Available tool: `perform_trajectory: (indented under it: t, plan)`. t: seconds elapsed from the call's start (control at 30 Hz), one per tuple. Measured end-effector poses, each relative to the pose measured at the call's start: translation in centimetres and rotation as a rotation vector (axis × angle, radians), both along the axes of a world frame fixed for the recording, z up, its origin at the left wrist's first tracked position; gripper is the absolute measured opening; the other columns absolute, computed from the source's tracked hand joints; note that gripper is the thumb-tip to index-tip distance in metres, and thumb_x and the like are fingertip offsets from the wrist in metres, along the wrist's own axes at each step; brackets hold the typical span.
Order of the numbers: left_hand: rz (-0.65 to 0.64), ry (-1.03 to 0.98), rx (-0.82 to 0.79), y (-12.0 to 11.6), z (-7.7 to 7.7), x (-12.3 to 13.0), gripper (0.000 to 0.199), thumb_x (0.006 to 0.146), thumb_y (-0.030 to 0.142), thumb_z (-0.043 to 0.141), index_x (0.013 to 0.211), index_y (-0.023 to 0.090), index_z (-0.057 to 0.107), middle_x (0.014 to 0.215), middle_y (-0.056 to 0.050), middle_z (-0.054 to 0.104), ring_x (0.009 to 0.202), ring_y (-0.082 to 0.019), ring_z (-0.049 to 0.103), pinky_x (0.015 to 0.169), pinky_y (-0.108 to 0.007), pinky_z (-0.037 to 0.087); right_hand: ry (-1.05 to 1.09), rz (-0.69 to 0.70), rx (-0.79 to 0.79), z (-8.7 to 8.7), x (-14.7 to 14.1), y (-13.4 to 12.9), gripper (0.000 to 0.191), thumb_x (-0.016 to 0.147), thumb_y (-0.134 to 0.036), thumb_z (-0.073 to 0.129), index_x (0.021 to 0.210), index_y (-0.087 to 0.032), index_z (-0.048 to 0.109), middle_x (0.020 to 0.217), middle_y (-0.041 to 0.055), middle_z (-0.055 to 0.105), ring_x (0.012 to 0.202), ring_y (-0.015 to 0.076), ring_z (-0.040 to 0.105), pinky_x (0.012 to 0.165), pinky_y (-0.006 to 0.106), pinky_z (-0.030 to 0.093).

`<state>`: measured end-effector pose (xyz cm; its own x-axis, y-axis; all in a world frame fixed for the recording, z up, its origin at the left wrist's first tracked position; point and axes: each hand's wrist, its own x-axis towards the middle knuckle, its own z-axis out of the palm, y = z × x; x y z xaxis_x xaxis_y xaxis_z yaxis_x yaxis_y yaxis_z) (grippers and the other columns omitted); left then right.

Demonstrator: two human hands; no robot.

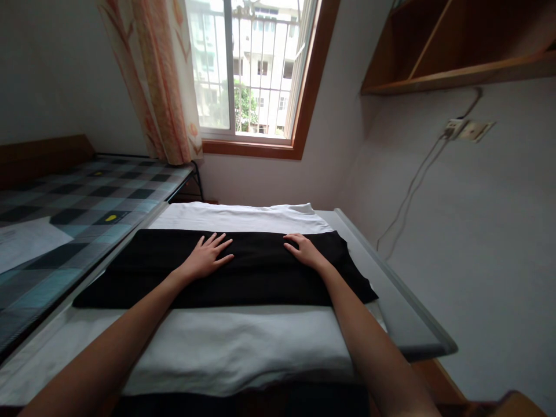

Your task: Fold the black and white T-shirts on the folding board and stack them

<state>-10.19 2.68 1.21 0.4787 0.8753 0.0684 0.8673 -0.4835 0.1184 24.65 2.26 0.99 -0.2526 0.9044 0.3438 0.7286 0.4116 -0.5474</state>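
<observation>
A black folded garment (pixel 256 284), its exact kind unclear, lies flat across a white cloth (pixel 243 339) on a grey-white table (pixel 391 289). My left hand (pixel 207 256) rests palm down on the garment, left of its middle, fingers spread. Toward the garment's right part, my right hand (pixel 304 251) also lies on it, with fingers stretched and slightly bent. Neither hand grips anything. White cloth shows beyond the black garment's far edge and hangs over the table's near edge.
On the left, a bed (pixel 56 202) with a checked cover stands against the table, with white paper (pixel 32 240) on it. A curtain (pixel 160 87) hangs by the barred window (pixel 256 75). Cables (pixel 412 185) run down the right wall from a socket (pixel 471 130), below a wooden shelf (pixel 460 69).
</observation>
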Motion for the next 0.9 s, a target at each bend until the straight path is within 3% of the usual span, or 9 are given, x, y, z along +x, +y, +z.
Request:
perform_trajectory:
  t: [0.9]
  plan:
    - [-0.002, -0.004, -0.001, -0.18, 0.16, 0.07, 0.066, 0.092, 0.066, 0.030, 0.147, 0.030, 0.037, 0.156, -0.006, 0.027, 0.145, -0.031, 0.022, 0.115, -0.055, 0.015, -0.003, 0.005, 0.006, -0.06, 0.07, 0.00, 0.027, 0.088, -0.029, 0.059, 0.112, -0.020, 0.068, 0.118, 0.0117, 0.065, 0.112, 0.0243, 0.060, 0.102, 0.041, 0.044]
